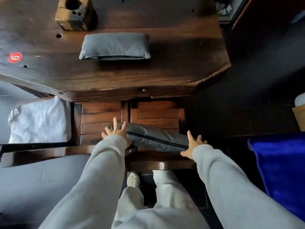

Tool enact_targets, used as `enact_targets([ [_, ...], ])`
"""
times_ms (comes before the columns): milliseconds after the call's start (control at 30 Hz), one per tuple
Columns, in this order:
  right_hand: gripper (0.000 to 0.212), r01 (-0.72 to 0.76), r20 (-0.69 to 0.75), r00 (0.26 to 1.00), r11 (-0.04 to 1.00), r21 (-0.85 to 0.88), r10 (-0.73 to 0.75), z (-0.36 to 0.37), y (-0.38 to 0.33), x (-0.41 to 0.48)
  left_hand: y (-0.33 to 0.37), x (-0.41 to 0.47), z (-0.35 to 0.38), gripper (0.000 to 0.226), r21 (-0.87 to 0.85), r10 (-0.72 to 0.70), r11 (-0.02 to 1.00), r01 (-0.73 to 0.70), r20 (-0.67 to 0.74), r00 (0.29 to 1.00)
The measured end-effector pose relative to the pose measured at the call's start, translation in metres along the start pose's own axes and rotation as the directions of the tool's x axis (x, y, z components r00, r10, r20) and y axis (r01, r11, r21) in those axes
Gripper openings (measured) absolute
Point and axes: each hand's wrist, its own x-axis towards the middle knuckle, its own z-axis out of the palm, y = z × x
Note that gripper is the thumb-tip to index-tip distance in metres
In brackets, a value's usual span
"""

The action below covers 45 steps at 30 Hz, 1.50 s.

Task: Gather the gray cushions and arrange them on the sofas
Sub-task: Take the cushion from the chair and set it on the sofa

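A gray cushion (156, 138) lies tilted on the slatted seat of a dark wooden chair (158, 113) just below me. My left hand (115, 131) rests on its left end with fingers spread. My right hand (192, 146) touches its right end, fingers also apart. Neither hand has closed around it. A second gray cushion (115, 46) lies flat on the dark wooden table (165, 76) beyond the chair. A gray sofa seat (33, 179) shows at the lower left.
A wooden block with holes (74, 14) stands at the table's far side, and a red sticker (15, 57) is at its left. A white cloth (39, 121) lies on a seat to the left. Blue fabric (280, 171) hangs at the right. My legs and shoe (133, 179) are below.
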Motion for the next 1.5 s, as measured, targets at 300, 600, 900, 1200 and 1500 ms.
enact_targets([
  [300,0.07,0.116,0.075,0.992,0.978,-0.172,-0.104,-0.015,0.008,0.044,0.014,0.042,0.009,0.083,0.166,-0.064,0.984,0.071,-0.047,0.997],
  [600,0.03,0.325,0.176,0.945,0.846,-0.422,-0.276,-0.138,-0.021,0.009,-0.001,0.032,-0.051,0.069,0.237,0.01,0.971,0.027,-0.156,0.988],
  [900,0.041,0.477,-0.071,0.776,0.657,-0.583,-0.627,-0.216,-0.144,-0.176,-0.149,-0.101,-0.184,0.051,-0.033,-0.193,0.974,0.224,-0.638,0.745],
  [1200,0.025,0.538,-0.171,0.131,0.215,-0.815,-0.976,0.0,-0.324,-0.456,-0.352,-0.258,-0.167,0.114,-0.781,-0.515,-0.394,-0.485,-0.249,0.82],
  [1500,0.056,0.937,0.166,-0.037,-0.092,-0.337,-0.985,0.19,-0.407,-0.549,-0.549,-0.438,-0.024,0.057,-0.605,-0.781,0.006,-0.796,-0.5,0.374],
])
